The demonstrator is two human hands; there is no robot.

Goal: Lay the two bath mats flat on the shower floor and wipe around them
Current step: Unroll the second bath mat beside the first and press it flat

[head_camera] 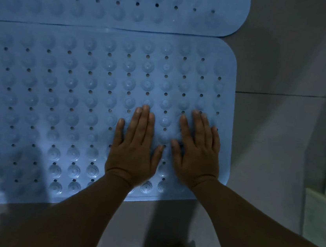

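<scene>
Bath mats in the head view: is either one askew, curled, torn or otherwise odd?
Nothing stands out. The near mat and the far mat both lie flat on the grey floor, long edges meeting in a nearly straight seam. The left hand and the right hand press palms-down near the near mat's right end. No tears show.

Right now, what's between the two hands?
In the head view, only bumpy blue near mat shows between the left hand and right hand; both press flat on it.
</scene>
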